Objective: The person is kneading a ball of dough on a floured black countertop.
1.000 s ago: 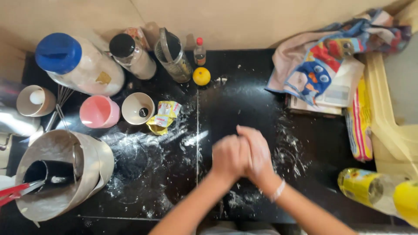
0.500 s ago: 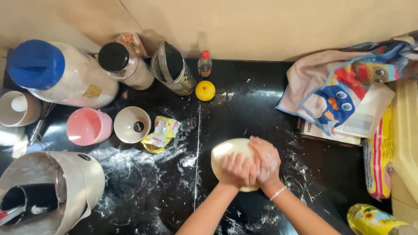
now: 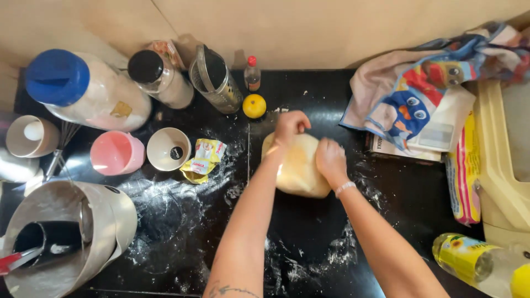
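The tabletop (image 3: 309, 232) is glossy black, dusted with matt white flour. The dough (image 3: 301, 165) looks smooth, pale and soft under the left hand (image 3: 291, 126) and right hand (image 3: 330, 160). The grater (image 3: 216, 80) is shiny perforated metal. The towel (image 3: 419, 94) is soft printed cloth. The pink cup (image 3: 116, 153) is smooth plastic, and the oil bottle (image 3: 475, 262) is clear glossy plastic.

Brightly, evenly lit from above; soft glare on the glossy black bench (image 3: 309, 232); wide-angle bending at edges; sharp mid-frame.
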